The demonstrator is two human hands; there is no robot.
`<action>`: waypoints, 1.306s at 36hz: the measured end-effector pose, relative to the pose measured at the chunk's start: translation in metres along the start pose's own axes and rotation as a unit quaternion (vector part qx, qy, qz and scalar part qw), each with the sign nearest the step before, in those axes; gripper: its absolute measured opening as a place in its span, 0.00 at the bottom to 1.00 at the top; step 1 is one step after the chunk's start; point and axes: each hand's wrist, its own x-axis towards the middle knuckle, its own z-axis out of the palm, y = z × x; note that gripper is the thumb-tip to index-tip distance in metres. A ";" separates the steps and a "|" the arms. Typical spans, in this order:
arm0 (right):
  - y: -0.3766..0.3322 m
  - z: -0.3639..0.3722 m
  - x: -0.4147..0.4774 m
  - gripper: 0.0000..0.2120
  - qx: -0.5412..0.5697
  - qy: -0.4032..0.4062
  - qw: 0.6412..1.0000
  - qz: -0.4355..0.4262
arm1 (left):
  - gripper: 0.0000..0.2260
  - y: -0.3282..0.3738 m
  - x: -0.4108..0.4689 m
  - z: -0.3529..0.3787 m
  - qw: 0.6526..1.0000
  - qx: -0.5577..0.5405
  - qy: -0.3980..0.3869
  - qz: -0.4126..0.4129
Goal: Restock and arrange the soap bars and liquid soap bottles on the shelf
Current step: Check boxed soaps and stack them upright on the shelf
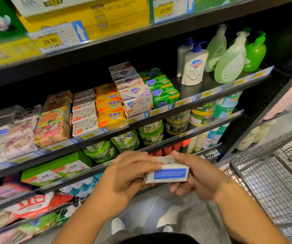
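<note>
We're holding the soap bar (168, 174) low in front of the lower racks, left hand (129, 171) and right hand (194, 175) each pinching an end, label facing up, probably reading it before placing it on the soap shelf (208, 85) above.

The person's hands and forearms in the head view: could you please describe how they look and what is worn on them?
The left hand and right hand are bare, with no gloves and no rings on the fingers that show. The left forearm and right forearm are uncovered down to the frame's lower edge: no sleeves, watch or bracelet.
</note>
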 end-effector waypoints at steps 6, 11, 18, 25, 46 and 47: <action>-0.005 0.027 0.023 0.15 -0.062 0.012 0.994 -0.086 | 0.29 -0.019 -0.021 -0.020 0.994 0.007 -0.056 -0.097; -0.008 0.054 0.048 0.16 -0.132 0.009 0.984 -0.118 | 0.34 -0.031 -0.037 -0.035 0.986 0.015 -0.034 -0.162; -0.006 0.109 0.084 0.20 -0.200 -0.025 0.973 -0.112 | 0.36 -0.055 -0.064 -0.075 0.958 0.187 -0.018 -0.218; -0.007 0.181 0.127 0.17 -0.301 -0.033 0.949 -0.091 | 0.33 -0.081 -0.089 -0.116 0.921 0.251 -0.023 -0.296; -0.019 0.360 0.300 0.19 -0.683 0.112 0.665 -0.280 | 0.16 -0.209 -0.209 -0.292 0.864 0.172 0.211 -0.424; -0.015 0.364 0.306 0.22 -0.686 0.104 0.669 -0.265 | 0.15 -0.214 -0.209 -0.291 0.862 0.166 0.218 -0.426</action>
